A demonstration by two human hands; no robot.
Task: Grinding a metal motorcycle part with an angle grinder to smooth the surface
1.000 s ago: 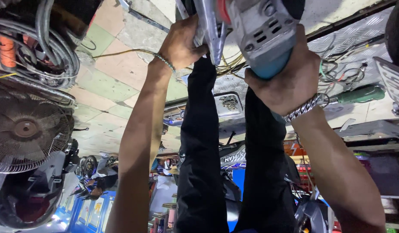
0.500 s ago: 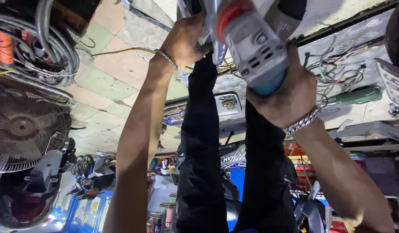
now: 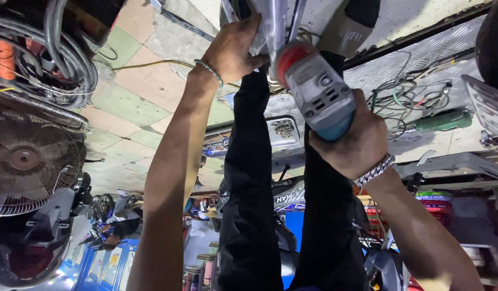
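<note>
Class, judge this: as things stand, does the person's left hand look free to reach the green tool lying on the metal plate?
Probably not: the left hand grips the metal part, and the right hand, holding the grinder, lies between it and the green tool.

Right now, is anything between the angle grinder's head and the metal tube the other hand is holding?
Nothing visible. The right hand grips the grey and teal angle grinder, whose red-ringed head sits right against the metal tube. The left hand holds the tube just beside that spot, fingers close to the head.
</note>
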